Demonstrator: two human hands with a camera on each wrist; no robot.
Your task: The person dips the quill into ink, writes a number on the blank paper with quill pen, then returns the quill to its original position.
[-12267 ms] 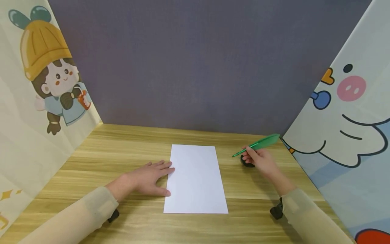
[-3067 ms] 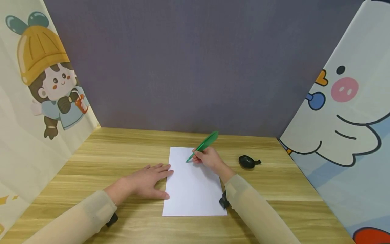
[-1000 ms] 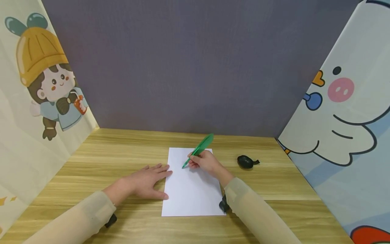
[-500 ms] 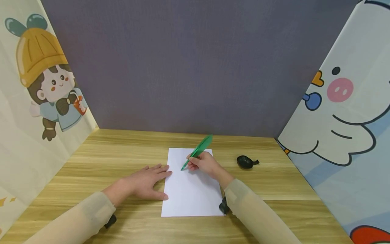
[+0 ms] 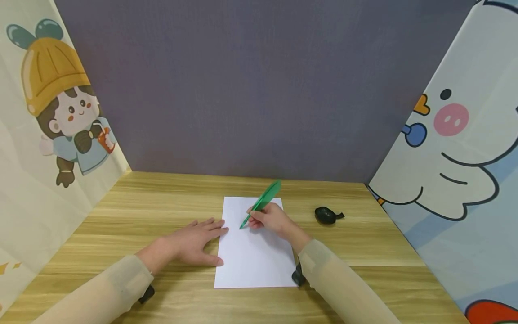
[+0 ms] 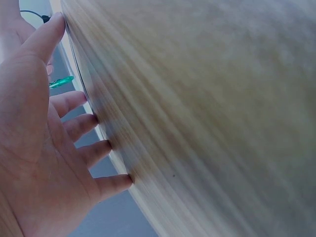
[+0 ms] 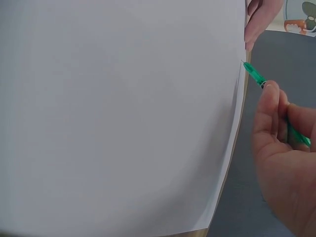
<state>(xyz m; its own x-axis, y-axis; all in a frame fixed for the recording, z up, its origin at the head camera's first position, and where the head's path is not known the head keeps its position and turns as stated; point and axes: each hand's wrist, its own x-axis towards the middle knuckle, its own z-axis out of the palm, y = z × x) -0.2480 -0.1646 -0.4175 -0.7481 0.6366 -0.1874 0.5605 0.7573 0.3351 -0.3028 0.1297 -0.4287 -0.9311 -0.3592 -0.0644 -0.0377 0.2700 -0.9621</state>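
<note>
A white sheet of paper lies on the wooden table. My right hand pinches a green feather-shaped pen between thumb and fingers, over the sheet's upper half. The pen leans up to the right, its tip at the paper. In the right wrist view the pen has its point down at the sheet, and a faint thin dark line shows beside it. My left hand rests flat with fingers spread, fingertips at the paper's left edge. The left wrist view shows that hand's palm side, fingertips against the surface.
A rounded black object with a short tail sits on the table right of the sheet. A dark grey panel stands behind the table. Cartoon-printed sheets flank it left and right.
Since the earliest frame, my right hand has brought the pen from the right, beside the black object, onto the paper. Lately its tip has crept down and slightly left. The left hand stays put.
</note>
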